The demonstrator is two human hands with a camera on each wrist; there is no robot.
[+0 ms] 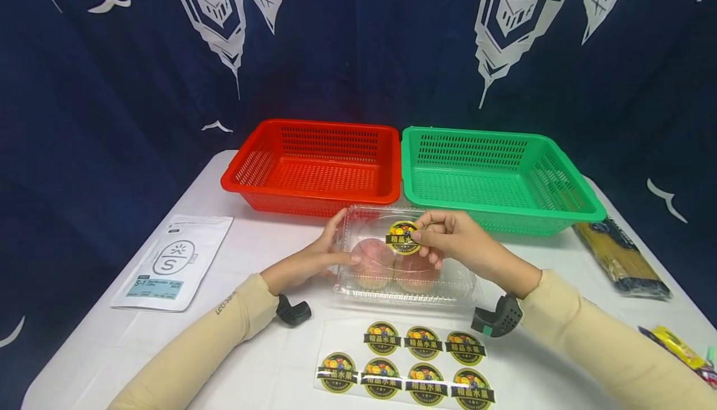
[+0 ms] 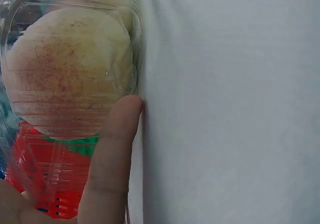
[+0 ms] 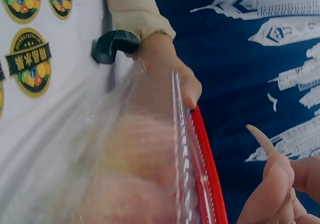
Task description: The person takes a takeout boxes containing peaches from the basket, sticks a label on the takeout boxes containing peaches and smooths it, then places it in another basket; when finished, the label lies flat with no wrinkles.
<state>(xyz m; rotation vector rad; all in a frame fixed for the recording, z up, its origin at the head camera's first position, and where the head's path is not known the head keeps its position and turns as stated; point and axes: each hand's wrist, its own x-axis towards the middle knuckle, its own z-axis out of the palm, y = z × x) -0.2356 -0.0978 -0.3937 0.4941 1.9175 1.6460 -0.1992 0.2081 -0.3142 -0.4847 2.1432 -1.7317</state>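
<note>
A clear plastic clamshell box (image 1: 462,282) stands closed on the table with pinkish peaches (image 1: 372,264) inside. My left hand (image 1: 310,260) rests against its left side, thumb toward the front and fingers toward the back corner. In the left wrist view, one straight finger (image 2: 112,154) lies along the clear wall beside a peach (image 2: 70,74). Between thumb and index finger, my right hand (image 1: 456,242) pinches a round black-and-gold fruit sticker (image 1: 402,237) over the lid. From the right wrist view, that hand (image 3: 275,189) appears above the box, its other fingers curled.
A sheet of matching stickers (image 1: 406,363) lies in front of the box. Behind it stand a red basket (image 1: 313,201) and a green basket (image 1: 498,214). A white pouch (image 1: 173,264) is at left; a noodle-like pack (image 1: 622,257) and small colourful wrapped items (image 1: 680,348) are at right.
</note>
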